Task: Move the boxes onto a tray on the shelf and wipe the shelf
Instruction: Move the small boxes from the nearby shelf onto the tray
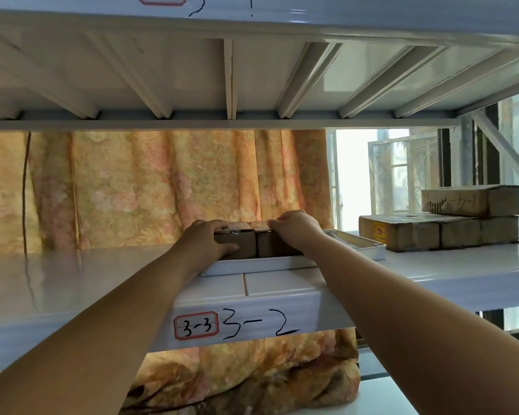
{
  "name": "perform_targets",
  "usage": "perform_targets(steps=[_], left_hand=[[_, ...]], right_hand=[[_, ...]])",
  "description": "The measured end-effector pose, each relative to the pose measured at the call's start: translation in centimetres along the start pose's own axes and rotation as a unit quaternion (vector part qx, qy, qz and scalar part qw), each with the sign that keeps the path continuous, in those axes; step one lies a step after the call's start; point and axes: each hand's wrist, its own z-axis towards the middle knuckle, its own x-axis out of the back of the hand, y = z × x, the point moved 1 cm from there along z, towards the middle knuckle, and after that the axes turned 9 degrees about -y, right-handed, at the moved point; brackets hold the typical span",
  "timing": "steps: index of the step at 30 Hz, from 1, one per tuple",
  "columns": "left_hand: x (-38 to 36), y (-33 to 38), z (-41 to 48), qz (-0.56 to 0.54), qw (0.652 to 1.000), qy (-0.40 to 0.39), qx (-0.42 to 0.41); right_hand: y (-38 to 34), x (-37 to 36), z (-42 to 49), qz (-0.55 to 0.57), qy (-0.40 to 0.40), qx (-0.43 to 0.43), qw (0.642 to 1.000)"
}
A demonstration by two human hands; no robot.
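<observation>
Both bare arms reached up over the front lip of the white metal shelf (pixel 72 283), the one marked "3-2" in black pen. The left hand (pixel 206 239) was wrapped round the end of a small brown cardboard box (pixel 235 244), fingers curled over its top and thumb pressed on its front face. The right hand (pixel 294 232) lay cupped over the top of a second brown cardboard box (pixel 271 245) that stood hard against the first. Gripped from both outer sides like that, the pair looked squeezed together so they could go as one block.

The two boxes sat within the near end of a shallow white rectangular tray (pixel 252 263) on the shelf; whether they rested on its floor or hung just above it, I could not tell. The tray ran back to the right, its far part empty.

Well apart on the right stood a stack of larger taped brown cartons (pixel 438 232), on the bare shelf, so I judged more moving remained. No cloth showed. A yellow floral curtain (pixel 150 187) hung behind.
</observation>
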Motion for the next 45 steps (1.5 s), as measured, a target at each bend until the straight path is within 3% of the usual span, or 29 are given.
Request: perform_targets(steps=[4,9,14,18,22,28,33,39,45], left_hand=[[0.2,0.1,-0.1,-0.012,0.999,-0.031,-0.017],[0.9,0.4,-0.2,0.062,0.997,-0.055,-0.007],[0.6,0.6,-0.3,0.158,0.987,-0.010,-0.005],[0.1,0.3,-0.3,0.156,0.987,0.020,-0.023],[0.3,1.6,-0.2,0.157,0.984,0.048,-0.063],[-1.4,9.0,0.3,0.148,0.977,0.090,-0.124],[-4.6,17.5,1.3,0.171,0.968,0.123,-0.140],[-11.2,27.2,4.0,0.108,0.988,0.013,-0.112],[-16.6,32.3,7.4,0.125,0.991,-0.036,-0.044]], right_hand=[[0.1,0.0,0.3,-0.026,-0.011,-0.020,0.999],[-0.2,-0.2,0.2,-0.118,0.017,-0.038,0.992],[-0.3,-0.5,-0.3,-0.156,0.040,-0.044,0.986],[-0.5,-0.2,-1.5,-0.215,0.106,-0.013,0.971],[-0.7,0.6,-2.4,-0.159,0.152,0.020,0.975],[1.4,4.2,-3.4,-0.196,0.173,0.059,0.963],[5.5,11.8,-3.2,-0.262,0.209,0.097,0.937],[13.7,20.1,-3.5,-0.300,0.275,0.062,0.911],[19.7,26.2,-2.7,-0.334,0.222,-0.021,0.916]])
